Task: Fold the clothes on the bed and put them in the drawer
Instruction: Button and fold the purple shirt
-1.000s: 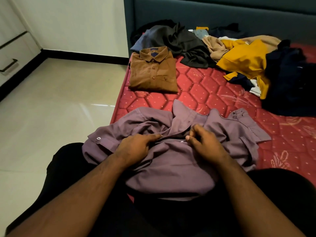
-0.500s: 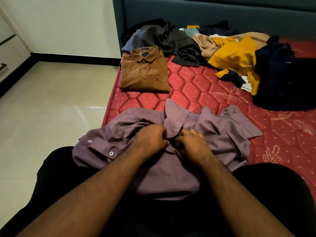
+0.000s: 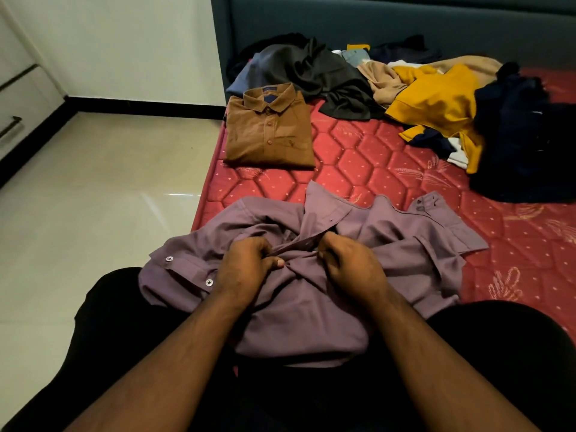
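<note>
You're seeing bare red mattress (image 3: pixel 367 157) lying open between purple shirt (image 3: pixel 311 307) and folded brown shirt (image 3: pixel 268 135), clothes pile (image 3: pixel 436 101) crowding the far right

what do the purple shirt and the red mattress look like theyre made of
Purple shirt: thin woven cloth, probably cotton or a blend, matte; it creases sharply where the hands bunch it. Red mattress: quilted fabric with a slight sheen, stitched in raised hexagons.

The shirt (image 3: pixel 311 294) I hold is dusty purple with pale buttons. The mattress (image 3: pixel 374 157) is red, quilted in hexagons with small light dots and faint leaf prints. Far left lies a brown shirt (image 3: pixel 268 132); far right, a mustard top (image 3: pixel 436 101), charcoal cloth (image 3: pixel 314 73), beige cloth (image 3: pixel 383 82) and navy clothes (image 3: pixel 523 135).
</note>
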A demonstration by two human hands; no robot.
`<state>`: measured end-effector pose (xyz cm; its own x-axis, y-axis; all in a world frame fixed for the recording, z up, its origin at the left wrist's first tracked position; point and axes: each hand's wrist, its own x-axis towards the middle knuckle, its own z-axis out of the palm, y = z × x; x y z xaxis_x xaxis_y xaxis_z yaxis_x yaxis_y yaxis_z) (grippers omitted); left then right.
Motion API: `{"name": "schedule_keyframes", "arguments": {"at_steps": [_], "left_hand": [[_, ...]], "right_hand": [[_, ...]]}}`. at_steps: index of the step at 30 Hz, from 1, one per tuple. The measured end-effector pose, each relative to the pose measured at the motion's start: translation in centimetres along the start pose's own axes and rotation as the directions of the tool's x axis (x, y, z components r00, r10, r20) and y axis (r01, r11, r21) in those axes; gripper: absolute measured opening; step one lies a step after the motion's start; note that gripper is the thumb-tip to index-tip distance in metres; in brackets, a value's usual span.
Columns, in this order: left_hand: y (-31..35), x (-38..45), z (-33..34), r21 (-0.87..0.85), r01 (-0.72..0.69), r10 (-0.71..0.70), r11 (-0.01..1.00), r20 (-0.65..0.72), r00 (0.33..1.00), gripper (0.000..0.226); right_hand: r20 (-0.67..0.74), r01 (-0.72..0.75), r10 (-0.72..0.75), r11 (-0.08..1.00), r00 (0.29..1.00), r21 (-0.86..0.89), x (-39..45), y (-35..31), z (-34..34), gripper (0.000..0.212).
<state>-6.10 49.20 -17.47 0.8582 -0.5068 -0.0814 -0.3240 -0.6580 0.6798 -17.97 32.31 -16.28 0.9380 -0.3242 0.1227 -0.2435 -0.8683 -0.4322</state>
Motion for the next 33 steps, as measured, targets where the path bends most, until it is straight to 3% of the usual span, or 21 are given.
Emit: {"name": "schedule_keyframes", "arguments": {"at_steps": [6, 8, 10, 12, 13, 17, 21, 24, 27, 31, 33], "left_hand": [[0.5, 0.0, -0.9, 0.233, -0.02, 0.004, 0.972, 0.067, 0.998, 0.038], [1.7, 0.0, -0.9, 0.294, -0.127, 0.138, 0.947, -0.016, 0.99, 0.037], [3.4, 0.1, -0.4, 0.303, -0.311, 0.354, 0.901, -0.099, 0.93, 0.023], [5.1, 0.3, 0.6, 0.32, -0.455, 0.505, 0.831, -0.091, 0.858, 0.017], [5.5, 0.6, 1.3, 0.291, -0.48, 0.516, 0.828, -0.061, 0.854, 0.022], [3.6, 1.0, 3.2, 0.063, -0.424, 0.419, 0.903, 0.088, 0.904, 0.041], [0.8, 1.0, 3.9, -0.148, -0.282, 0.279, 0.948, -0.045, 0.959, 0.026], [0.8, 1.2, 3.8, -0.272, -0.226, 0.223, 0.935, -0.042, 0.974, 0.015], [0.5, 1.3, 3.8, -0.319, -0.209, 0.19, 0.924, -0.09, 0.978, 0.009], [0.9, 1.1, 3.8, -0.448, -0.214, 0.179, 0.868, -0.119, 0.977, 0.007], [1.1, 1.0, 3.8, -0.503, -0.201, 0.178, 0.841, -0.094, 0.98, 0.008]], "right_hand": [[0.043, 0.113, -0.113, 0.994, 0.993, 0.006, 0.1, -0.2, 0.3, 0.029], [0.042, 0.054, -0.058, 0.994, 0.997, 0.095, -0.1, 0.2, 0.1, 0.02], [0.042, -0.042, 0.033, 0.97, 0.999, 0.238, -0.4, 0.3, -0.2, 0.018], [0.019, -0.086, 0.084, 0.948, 0.996, 0.306, -0.5, 0.2, -0.5, 0.018], [0.029, -0.078, 0.073, 0.954, 0.997, 0.288, -0.4, 0.3, -0.4, 0.016], [0.148, 0.042, -0.044, 0.999, 0.988, 0.015, -0.2, 0.5, 0.7, 0.02], [0.161, 0.087, -0.057, 0.978, 0.985, -0.188, 0.3, 0.4, 1.9, 0.025], [0.109, 0.152, -0.123, 0.939, 0.986, -0.309, 0.1, 0.4, 2.6, 0.021], [-0.044, 0.138, -0.158, 0.946, 0.986, -0.294, 0.1, 0.5, 2.7, 0.014], [-0.213, 0.228, -0.263, 0.958, 0.941, -0.175, 0.2, -0.2, 1.7, 0.015], [-0.267, 0.257, -0.279, 0.96, 0.922, -0.116, 0.2, -0.7, 1.3, 0.023]]}}
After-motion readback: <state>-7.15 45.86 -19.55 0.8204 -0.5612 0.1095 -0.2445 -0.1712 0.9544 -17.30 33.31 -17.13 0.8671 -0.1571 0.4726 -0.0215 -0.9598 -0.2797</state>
